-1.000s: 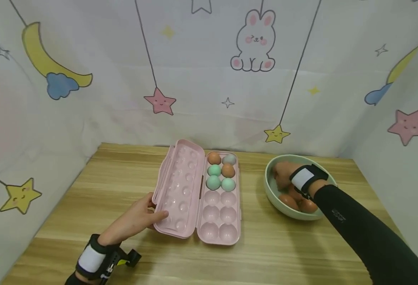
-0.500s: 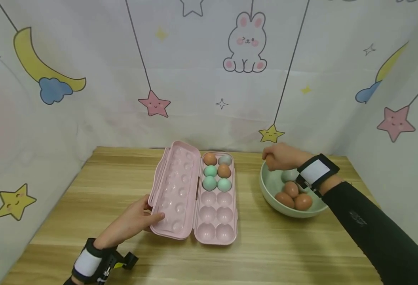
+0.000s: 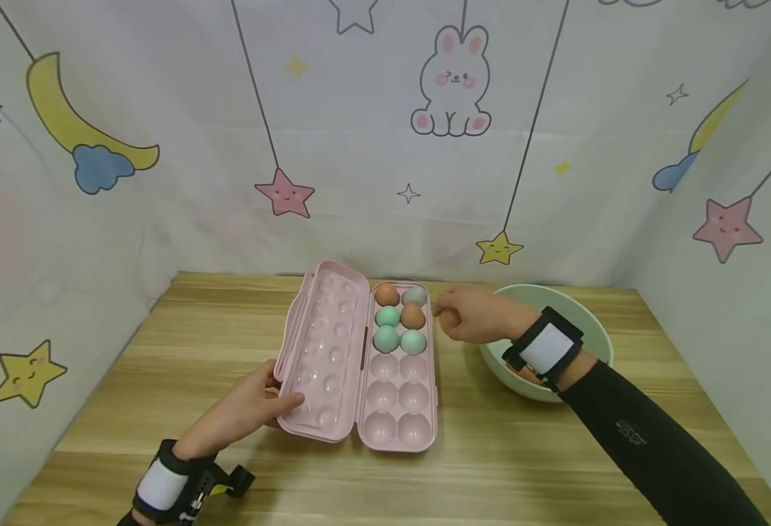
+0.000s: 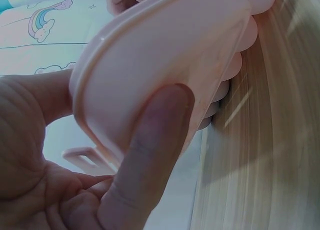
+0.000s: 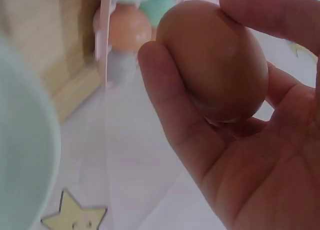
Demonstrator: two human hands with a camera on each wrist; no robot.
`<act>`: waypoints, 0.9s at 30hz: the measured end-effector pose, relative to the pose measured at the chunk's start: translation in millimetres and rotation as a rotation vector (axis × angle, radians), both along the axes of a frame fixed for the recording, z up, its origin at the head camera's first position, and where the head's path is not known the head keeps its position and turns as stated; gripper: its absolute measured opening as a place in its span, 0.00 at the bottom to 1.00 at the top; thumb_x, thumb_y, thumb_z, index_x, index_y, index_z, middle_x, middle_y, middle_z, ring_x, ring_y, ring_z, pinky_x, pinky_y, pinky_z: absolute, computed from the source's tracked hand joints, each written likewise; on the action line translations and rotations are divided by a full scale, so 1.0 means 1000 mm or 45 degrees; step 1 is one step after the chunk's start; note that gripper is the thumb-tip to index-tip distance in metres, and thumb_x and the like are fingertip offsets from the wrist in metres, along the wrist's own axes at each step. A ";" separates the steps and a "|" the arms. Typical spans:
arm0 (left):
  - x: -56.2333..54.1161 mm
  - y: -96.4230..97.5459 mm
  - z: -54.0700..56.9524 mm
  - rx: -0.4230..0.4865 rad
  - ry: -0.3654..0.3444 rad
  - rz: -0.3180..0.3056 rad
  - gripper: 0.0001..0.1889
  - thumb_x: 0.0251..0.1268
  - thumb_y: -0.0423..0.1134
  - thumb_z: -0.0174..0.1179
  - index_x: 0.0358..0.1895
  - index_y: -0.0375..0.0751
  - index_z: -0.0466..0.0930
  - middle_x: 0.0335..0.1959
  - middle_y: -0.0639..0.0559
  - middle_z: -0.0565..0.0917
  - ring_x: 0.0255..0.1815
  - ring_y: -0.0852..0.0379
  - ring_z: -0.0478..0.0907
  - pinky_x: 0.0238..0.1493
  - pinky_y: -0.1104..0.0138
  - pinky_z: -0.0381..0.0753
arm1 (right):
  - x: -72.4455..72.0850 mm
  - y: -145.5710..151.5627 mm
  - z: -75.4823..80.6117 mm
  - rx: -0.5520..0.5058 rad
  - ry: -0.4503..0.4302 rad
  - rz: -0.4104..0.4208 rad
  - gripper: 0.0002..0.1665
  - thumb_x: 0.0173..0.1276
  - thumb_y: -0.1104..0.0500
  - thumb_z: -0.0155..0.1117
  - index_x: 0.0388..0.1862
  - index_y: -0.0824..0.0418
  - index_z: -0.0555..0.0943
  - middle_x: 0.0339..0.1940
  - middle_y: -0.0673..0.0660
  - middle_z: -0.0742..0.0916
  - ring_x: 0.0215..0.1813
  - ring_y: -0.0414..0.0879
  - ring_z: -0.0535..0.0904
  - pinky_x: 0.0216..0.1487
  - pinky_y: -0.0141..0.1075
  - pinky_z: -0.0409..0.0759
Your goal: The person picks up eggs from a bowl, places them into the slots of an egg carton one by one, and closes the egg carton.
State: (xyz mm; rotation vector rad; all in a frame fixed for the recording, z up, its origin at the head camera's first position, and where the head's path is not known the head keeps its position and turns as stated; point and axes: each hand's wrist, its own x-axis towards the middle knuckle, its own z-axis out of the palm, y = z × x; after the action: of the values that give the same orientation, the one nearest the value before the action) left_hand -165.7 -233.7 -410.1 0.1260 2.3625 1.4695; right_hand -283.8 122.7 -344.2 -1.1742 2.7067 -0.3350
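A pink egg carton (image 3: pixel 398 398) lies unfolded on the table, its far cups filled with brown, green and greyish eggs and its near cups bare. My left hand (image 3: pixel 249 399) grips the near corner of the raised lid (image 3: pixel 323 351); in the left wrist view the thumb (image 4: pixel 162 135) presses along the lid's wall. Between thumb and fingers, my right hand (image 3: pixel 480 314) holds a brown egg (image 5: pixel 217 60), seen large in the right wrist view. That hand is in the air between the carton's far right side and the green bowl (image 3: pixel 596 336).
The bowl stands at the right of the wooden table (image 3: pixel 182 351), its contents mostly hidden behind my right wrist. A printed cloth (image 3: pixel 359 131) hangs close behind the table's far edge and along both sides.
My right hand has come up out of the bowl with a brown egg and moved left toward the carton. The left hand keeps its hold on the lid.
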 end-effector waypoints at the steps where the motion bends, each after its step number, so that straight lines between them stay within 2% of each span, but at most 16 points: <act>1: 0.000 0.000 0.000 0.005 0.001 -0.002 0.31 0.63 0.39 0.62 0.62 0.28 0.59 0.44 0.39 0.75 0.35 0.51 0.79 0.32 0.61 0.83 | 0.002 -0.005 -0.005 -0.010 -0.005 0.024 0.15 0.57 0.65 0.59 0.45 0.60 0.81 0.30 0.51 0.76 0.35 0.46 0.70 0.37 0.37 0.73; 5: 0.001 -0.001 -0.001 0.040 0.006 -0.017 0.31 0.63 0.40 0.62 0.62 0.27 0.59 0.44 0.38 0.74 0.35 0.50 0.79 0.32 0.60 0.84 | 0.008 -0.022 -0.023 -0.023 -0.031 0.113 0.15 0.55 0.65 0.61 0.43 0.63 0.80 0.28 0.52 0.75 0.34 0.46 0.69 0.36 0.36 0.73; 9: 0.001 -0.001 -0.002 0.071 0.002 -0.023 0.32 0.62 0.39 0.62 0.62 0.26 0.58 0.43 0.37 0.74 0.35 0.50 0.80 0.32 0.60 0.84 | 0.014 -0.036 -0.038 -0.030 -0.006 0.174 0.14 0.53 0.64 0.63 0.42 0.64 0.80 0.29 0.52 0.78 0.34 0.47 0.71 0.36 0.36 0.74; 16: 0.000 -0.001 -0.003 0.044 0.005 -0.003 0.30 0.62 0.39 0.63 0.61 0.27 0.60 0.43 0.38 0.74 0.35 0.50 0.79 0.32 0.60 0.84 | 0.020 -0.054 -0.059 0.019 -0.010 0.107 0.05 0.55 0.64 0.61 0.33 0.59 0.78 0.25 0.51 0.73 0.26 0.42 0.67 0.25 0.30 0.67; 18: 0.000 -0.001 -0.004 0.035 0.005 -0.004 0.30 0.62 0.39 0.63 0.61 0.28 0.60 0.43 0.38 0.75 0.35 0.50 0.79 0.32 0.60 0.83 | 0.022 -0.056 -0.063 0.055 0.028 0.101 0.02 0.56 0.63 0.60 0.29 0.57 0.77 0.24 0.51 0.71 0.25 0.42 0.65 0.23 0.30 0.65; 23: -0.001 0.000 -0.004 0.032 0.008 -0.014 0.31 0.62 0.39 0.63 0.62 0.28 0.60 0.43 0.38 0.75 0.35 0.51 0.79 0.32 0.60 0.84 | 0.026 -0.060 -0.070 0.164 0.140 0.084 0.03 0.59 0.61 0.61 0.28 0.55 0.76 0.23 0.49 0.70 0.23 0.41 0.65 0.21 0.30 0.65; 27: -0.001 -0.001 -0.003 0.043 0.003 -0.012 0.31 0.62 0.38 0.63 0.62 0.27 0.59 0.44 0.37 0.74 0.34 0.50 0.80 0.32 0.61 0.84 | 0.027 -0.063 -0.074 0.203 0.176 0.085 0.04 0.57 0.61 0.63 0.27 0.55 0.76 0.22 0.49 0.70 0.23 0.41 0.66 0.21 0.31 0.65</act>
State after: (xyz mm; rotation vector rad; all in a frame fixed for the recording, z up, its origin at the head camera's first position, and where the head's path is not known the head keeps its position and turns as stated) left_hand -166.2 -234.4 -413.0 0.1469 2.3364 1.5061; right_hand -257.0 60.1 -418.2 -1.2813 2.7403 -0.0285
